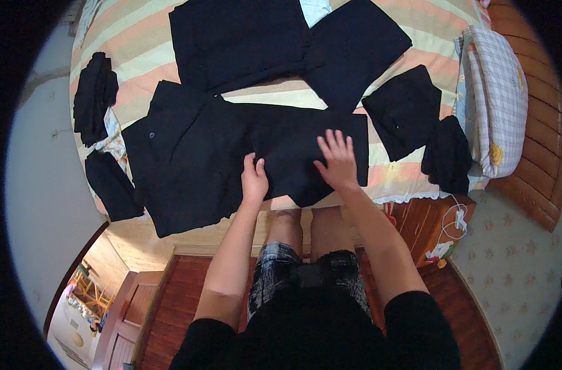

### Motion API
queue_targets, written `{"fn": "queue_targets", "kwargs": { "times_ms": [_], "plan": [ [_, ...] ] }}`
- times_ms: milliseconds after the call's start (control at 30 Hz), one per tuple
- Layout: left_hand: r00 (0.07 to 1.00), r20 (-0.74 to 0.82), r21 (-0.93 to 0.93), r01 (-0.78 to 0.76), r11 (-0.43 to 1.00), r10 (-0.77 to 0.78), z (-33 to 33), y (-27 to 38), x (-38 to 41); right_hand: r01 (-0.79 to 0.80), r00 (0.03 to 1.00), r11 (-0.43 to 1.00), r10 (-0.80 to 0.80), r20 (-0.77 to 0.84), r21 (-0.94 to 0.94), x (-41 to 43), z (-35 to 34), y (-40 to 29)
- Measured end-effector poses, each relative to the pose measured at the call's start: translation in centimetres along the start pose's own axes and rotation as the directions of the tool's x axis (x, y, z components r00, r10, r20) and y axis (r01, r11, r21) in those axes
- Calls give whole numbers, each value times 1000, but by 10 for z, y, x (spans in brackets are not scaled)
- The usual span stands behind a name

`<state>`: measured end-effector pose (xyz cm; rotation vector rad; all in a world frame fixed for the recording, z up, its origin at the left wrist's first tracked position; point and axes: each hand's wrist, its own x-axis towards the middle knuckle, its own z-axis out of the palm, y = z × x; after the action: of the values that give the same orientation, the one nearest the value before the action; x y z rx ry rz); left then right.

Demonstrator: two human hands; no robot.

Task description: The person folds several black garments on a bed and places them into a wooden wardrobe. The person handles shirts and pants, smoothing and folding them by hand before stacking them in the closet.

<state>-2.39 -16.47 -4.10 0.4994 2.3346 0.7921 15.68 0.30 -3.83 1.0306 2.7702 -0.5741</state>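
A black garment [207, 152], most likely trousers, lies spread across the near side of the bed, with a small round button [152, 135] towards its left end. My left hand [254, 181] touches the cloth near its middle, thumb and index finger close together at a crease. Whether cloth is pinched there is unclear, since the other fingers are hidden. On the right part of the same garment my right hand [338, 159] lies flat, palm down and fingers spread.
Further back on the striped bedspread [137, 60] lie larger black garments [244, 41] [355, 51]. Folded black clothes rest at left [95, 99] [113, 185] and right [403, 113] [447, 155]. A checked folded quilt [500, 101] sits by the wooden headboard [535, 115]. A white cable [459, 219] hangs over the nightstand [415, 226].
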Motion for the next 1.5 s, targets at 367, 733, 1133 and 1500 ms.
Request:
{"fn": "queue_targets", "kwargs": {
  "times_ms": [367,733,1133,1500],
  "plan": [
    [997,-74,177,14,984,-1,-17,29,-15,-99,995,995,99,-28,7,-26,-23,2],
    [479,-263,-877,242,414,-837,-147,-129,-115,334,938,940,-339,79,65,27,15,-130],
    [814,25,-974,-112,-198,-581,-190,-147,-76,293,934,912,-338,119,286,14,31,-151],
    [951,-306,-573,-140,808,-52,-178,-3,-110,-391,920,1,30,390,921,-10,-42,-78]
  ]
}}
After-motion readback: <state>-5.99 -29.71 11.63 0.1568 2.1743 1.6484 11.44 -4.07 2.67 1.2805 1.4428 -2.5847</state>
